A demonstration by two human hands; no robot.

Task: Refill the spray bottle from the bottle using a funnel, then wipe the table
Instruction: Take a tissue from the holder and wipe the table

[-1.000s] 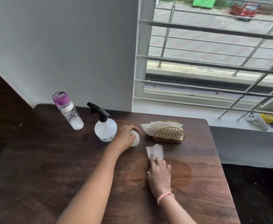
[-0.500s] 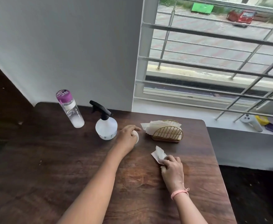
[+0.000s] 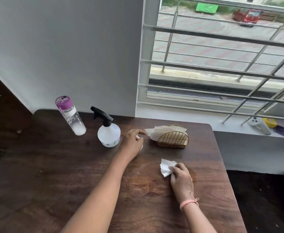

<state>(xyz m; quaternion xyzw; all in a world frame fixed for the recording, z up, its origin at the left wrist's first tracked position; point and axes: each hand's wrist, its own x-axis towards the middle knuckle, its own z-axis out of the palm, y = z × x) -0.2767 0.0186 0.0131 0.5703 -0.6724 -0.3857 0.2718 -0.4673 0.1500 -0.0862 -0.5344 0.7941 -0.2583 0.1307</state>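
Note:
A clear bottle (image 3: 71, 117) with a purple cap stands at the back left of the dark wooden table (image 3: 54, 174). To its right stands the white spray bottle (image 3: 108, 133) with its black trigger head on. My left hand (image 3: 132, 142) rests right of the spray bottle, covering a small white funnel (image 3: 141, 146), of which only a sliver shows. My right hand (image 3: 180, 178) presses a crumpled white tissue (image 3: 166, 167) onto the table near its right side. A faint wet patch (image 3: 192, 174) shows beside that hand.
A gold wire holder (image 3: 172, 138) full of white napkins stands behind my hands. The table's right edge (image 3: 228, 179) drops to a dark floor. A barred window (image 3: 222, 68) and a sill with a white controller (image 3: 259, 126) lie beyond.
My right hand has slid the tissue from the table's middle toward the right side, crumpling it. My left hand has stayed on the funnel.

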